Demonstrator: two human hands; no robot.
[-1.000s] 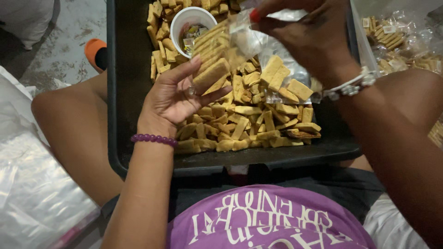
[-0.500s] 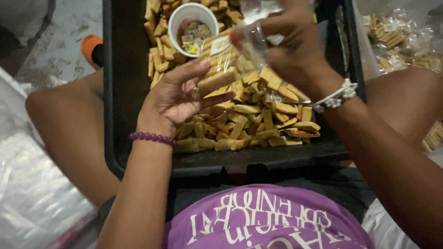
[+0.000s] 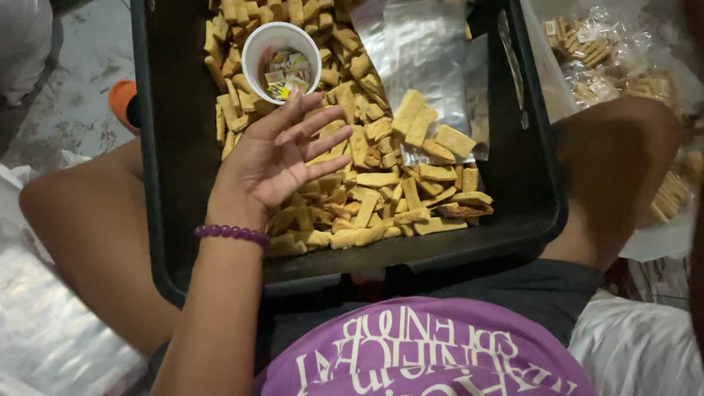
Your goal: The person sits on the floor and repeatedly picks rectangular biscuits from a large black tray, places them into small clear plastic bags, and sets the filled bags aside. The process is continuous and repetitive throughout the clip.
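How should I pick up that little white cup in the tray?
Probably best to hold the white cup around its round wall just under the rim, coming from above with the left hand. It stands upright with small packets inside, and biscuit pieces crowd its base.

left hand now empty, right hand and bag gone

A white cup of small coloured sachets stands at the far side of the black tray. Filled clear packets lie in a heap outside it, at the upper right. An orange-and-black object lies on the grey floor to the left, and crinkled clear plastic sheeting covers the lower left corner.
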